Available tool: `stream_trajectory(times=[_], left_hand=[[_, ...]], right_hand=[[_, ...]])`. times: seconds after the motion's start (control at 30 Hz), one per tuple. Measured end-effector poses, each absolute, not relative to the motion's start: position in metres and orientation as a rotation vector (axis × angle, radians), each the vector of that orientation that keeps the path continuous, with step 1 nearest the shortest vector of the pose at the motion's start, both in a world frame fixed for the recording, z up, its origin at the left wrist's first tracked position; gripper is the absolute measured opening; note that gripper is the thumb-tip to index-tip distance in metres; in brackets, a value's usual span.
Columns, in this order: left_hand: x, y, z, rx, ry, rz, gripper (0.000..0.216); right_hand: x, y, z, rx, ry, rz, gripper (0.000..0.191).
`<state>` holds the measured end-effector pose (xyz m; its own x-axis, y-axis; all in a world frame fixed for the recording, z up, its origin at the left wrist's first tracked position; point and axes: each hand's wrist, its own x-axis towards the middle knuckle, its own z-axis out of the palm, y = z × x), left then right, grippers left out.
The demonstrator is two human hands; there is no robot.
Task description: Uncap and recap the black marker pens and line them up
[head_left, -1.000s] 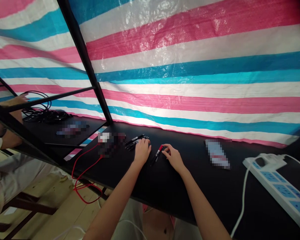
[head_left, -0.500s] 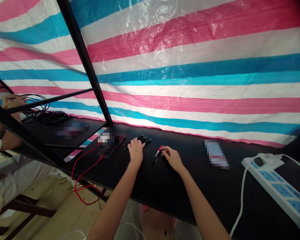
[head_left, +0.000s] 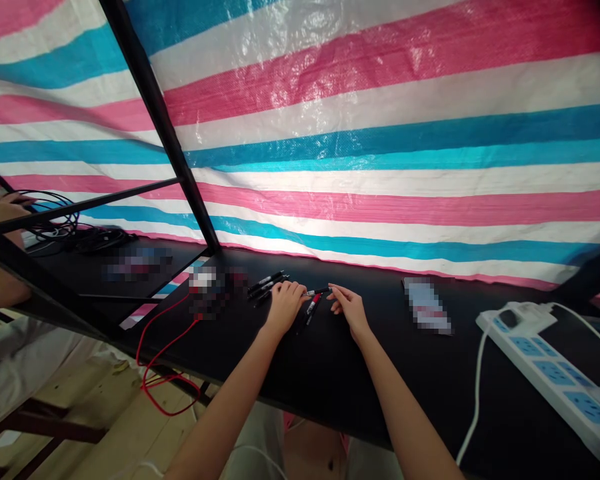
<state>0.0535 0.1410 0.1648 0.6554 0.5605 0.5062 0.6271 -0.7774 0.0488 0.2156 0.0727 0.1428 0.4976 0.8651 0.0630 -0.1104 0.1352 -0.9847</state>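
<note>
My left hand (head_left: 285, 303) rests on the black table (head_left: 330, 373) with its fingers curled round one end of a black pen (head_left: 316, 292). My right hand (head_left: 349, 308) meets it from the right, fingertips pinched at the pen's other end. Just below that pen a red-capped pen (head_left: 312, 305) lies on the table between my hands. Several more black pens (head_left: 265, 283) lie in a bunch to the left of my left hand.
A white power strip (head_left: 555, 373) with a white cable (head_left: 475, 413) lies at the right. A red wire (head_left: 165, 347) hangs off the table's left edge. A black metal post (head_left: 165, 133) slants up before the striped tarp (head_left: 380, 133). Another person's hand (head_left: 0, 207) touches black cables (head_left: 65, 230) far left.
My left hand went left to the bunch of pens and came back right with a black pen. My right hand left the red-capped pen and now meets that black pen's end.
</note>
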Motion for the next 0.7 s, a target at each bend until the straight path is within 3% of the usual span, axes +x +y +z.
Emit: stream_trajectory(times=[0.2, 0.7], left_hand=[[0.053, 0.141, 0.165, -2.81, -0.907, -0.73, 0.019], [0.047, 0.147, 0.165, -2.818, -1.003, -0.791, 0.02]], right_hand=[[0.213, 0.072, 0.144, -1.185, -0.651, 0.909, 0.035], [0.231, 0.07, 0.145, -1.194, -0.454, 0.54, 0.032]])
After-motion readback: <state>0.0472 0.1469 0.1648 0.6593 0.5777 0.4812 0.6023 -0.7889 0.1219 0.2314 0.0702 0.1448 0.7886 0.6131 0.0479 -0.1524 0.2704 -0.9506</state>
